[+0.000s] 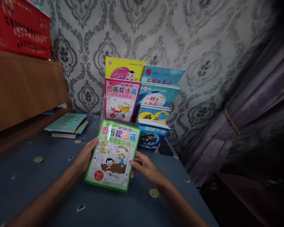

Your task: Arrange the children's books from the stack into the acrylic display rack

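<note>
A green-bordered children's book (113,157) is held up by its two sides, its cover facing me and tilted a little. My left hand (86,154) grips its left edge, with most fingers hidden behind it. On the opposite edge, my right hand (146,168) closes with the thumb on the cover. Just behind stands a pink book (121,101) of similar design, in front of a yellow book (125,67). To its right, a second column has a blue book (162,75), a teal book (158,94), a yellow-and-blue book (153,114) and an earth-cover book (150,137).
On the left lies a stack of books (67,123) beside a wooden cabinet (26,91), which carries a red basket (21,30). A dark flat object (165,147) rests right of the upright books. Patterned wallpaper (85,47) rises behind; a tied curtain (217,135) hangs at right.
</note>
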The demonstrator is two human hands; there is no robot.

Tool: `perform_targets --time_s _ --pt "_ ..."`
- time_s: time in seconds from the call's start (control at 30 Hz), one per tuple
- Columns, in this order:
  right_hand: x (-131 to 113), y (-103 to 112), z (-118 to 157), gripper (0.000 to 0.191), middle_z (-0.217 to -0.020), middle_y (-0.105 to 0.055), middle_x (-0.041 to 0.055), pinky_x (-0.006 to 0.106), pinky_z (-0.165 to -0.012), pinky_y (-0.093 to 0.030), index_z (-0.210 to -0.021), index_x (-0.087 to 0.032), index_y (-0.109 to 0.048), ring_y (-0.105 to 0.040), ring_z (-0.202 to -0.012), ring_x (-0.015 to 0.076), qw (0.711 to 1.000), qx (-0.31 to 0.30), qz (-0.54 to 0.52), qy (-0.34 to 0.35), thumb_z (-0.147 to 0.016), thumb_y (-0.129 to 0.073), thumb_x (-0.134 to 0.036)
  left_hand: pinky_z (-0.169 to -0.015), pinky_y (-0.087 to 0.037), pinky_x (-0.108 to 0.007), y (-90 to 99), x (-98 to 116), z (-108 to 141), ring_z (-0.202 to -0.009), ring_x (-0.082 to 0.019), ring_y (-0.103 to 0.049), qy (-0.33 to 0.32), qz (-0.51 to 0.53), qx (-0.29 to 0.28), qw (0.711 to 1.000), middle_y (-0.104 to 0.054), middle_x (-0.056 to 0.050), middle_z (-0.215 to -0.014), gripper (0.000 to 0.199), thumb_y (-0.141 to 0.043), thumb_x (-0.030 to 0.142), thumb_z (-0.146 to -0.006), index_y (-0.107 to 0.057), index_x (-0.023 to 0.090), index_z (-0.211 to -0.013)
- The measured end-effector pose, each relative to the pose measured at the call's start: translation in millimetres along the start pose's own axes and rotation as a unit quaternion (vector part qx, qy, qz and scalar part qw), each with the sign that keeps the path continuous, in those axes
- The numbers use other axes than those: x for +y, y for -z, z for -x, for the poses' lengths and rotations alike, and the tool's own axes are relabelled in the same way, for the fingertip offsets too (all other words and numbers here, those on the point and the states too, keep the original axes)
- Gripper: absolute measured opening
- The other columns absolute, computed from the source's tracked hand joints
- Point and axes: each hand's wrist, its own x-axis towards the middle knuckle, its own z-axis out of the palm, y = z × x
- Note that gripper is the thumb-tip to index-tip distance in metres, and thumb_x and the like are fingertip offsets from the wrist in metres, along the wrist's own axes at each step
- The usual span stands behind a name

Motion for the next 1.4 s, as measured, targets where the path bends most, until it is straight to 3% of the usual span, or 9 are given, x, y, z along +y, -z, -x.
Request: perform_targets --time_s 0.23,0.47,0.67,0.83,1.07,1.2,1.3,1.4 --pt "-5 -3 -16 0.044 -0.101 -0.07 0.006 0.027 -0.062 -0.056 -0.122 -0.022 -0.058 -0.065 -0.074 0.0154 0.993 0.034 0.097 0.053 -0.092 -0.062 -0.053 -0.091 -0.059 -0.041 9.6 12 -10 -0.107 -0.034 -0.071 -0.047 -0.043 -0.071 0.995 -0.078 -0.012 -0.106 0.052 -0.089 0.053 -0.061 -0.075 0.016 -0.096" --pt "3 -8 -14 0.036 -0.1 -0.07 0.007 0.03 -0.063 -0.056 -0.123 -0.021 -0.057 -0.064 -0.074 0.0181 0.971 0.086 0.213 0.074 -0.098 -0.051 -0.046 -0.074 -0.063 -0.036 25.3 -2 -9 -0.081 -0.029 -0.077 0.003 -0.117 -0.142 0.983 -0.08 -0.012 -0.097 0.048 -0.093 0.037 -0.059 -0.076 0.015 -0.097" --pt "4 -7 -13 0.032 -0.097 -0.071 0.0075 0.032 -0.064 -0.055 -0.123 -0.021 -0.058 -0.065 -0.074 0.0201 0.949 0.101 0.29 0.074 -0.099 -0.048 -0.038 -0.069 -0.063 -0.033 25.8 -4 -10 -0.076 -0.026 -0.076 -0.004 -0.132 -0.129 0.983 -0.08 -0.012 -0.092 0.04 -0.092 0.032 -0.059 -0.076 0.014 -0.092" --pt "6 -4 -14 0.032 -0.099 -0.07 0.0078 0.033 -0.065 -0.054 -0.125 -0.023 -0.058 -0.065 -0.077 0.0221 0.951 0.104 0.28 0.074 -0.099 -0.049 -0.038 -0.069 -0.062 -0.033 23.4 2 -10 -0.075 -0.026 -0.075 -0.008 -0.148 -0.115 0.982 -0.08 -0.011 -0.089 0.032 -0.09 0.027 -0.063 -0.076 0.015 -0.089" --pt "2 -1 -18 0.031 -0.093 -0.071 0.0053 0.034 -0.063 -0.052 -0.128 -0.026 -0.058 -0.063 -0.068 0.0199 0.955 0.089 0.271 0.083 -0.099 -0.05 -0.036 -0.09 -0.057 -0.033 25.2 33 -9 -0.111 -0.03 -0.068 -0.011 -0.204 -0.144 0.968 -0.077 -0.01 -0.106 0.035 -0.084 0.012 -0.065 -0.074 0.02 -0.098" --pt "-17 4 -32 0.032 -0.094 -0.07 0.0061 0.038 -0.067 -0.055 -0.127 -0.026 -0.059 -0.064 -0.072 0.0222 0.94 0.106 0.302 0.117 -0.098 -0.048 -0.033 -0.087 -0.056 -0.034 16.8 60 -19 -0.106 -0.032 -0.066 -0.139 -0.337 -0.132 0.922 -0.077 -0.006 -0.1 0.034 -0.085 0.023 -0.063 -0.074 0.025 -0.096" --pt "-49 13 -53 0.029 -0.087 -0.068 0.0057 0.043 -0.072 -0.055 -0.121 -0.024 -0.062 -0.06 -0.069 0.0218 0.91 0.134 0.353 0.172 -0.096 -0.048 -0.03 -0.085 -0.054 -0.034 -0.9 89 -32 -0.095 -0.03 -0.065 -0.275 -0.433 -0.104 0.852 -0.073 -0.005 -0.085 0.026 -0.081 0.035 -0.067 -0.071 0.024 -0.089" --pt "-88 27 -79 0.03 -0.091 -0.068 0.0064 0.044 -0.072 -0.055 -0.121 -0.02 -0.061 -0.06 -0.072 0.022 0.876 0.165 0.395 0.224 -0.094 -0.048 -0.025 -0.08 -0.051 -0.035 -25.0 121 -46 -0.083 -0.027 -0.062 -0.362 -0.525 -0.036 0.77 -0.066 -0.002 -0.076 0.021 -0.073 0.038 -0.075 -0.065 0.023 -0.087"
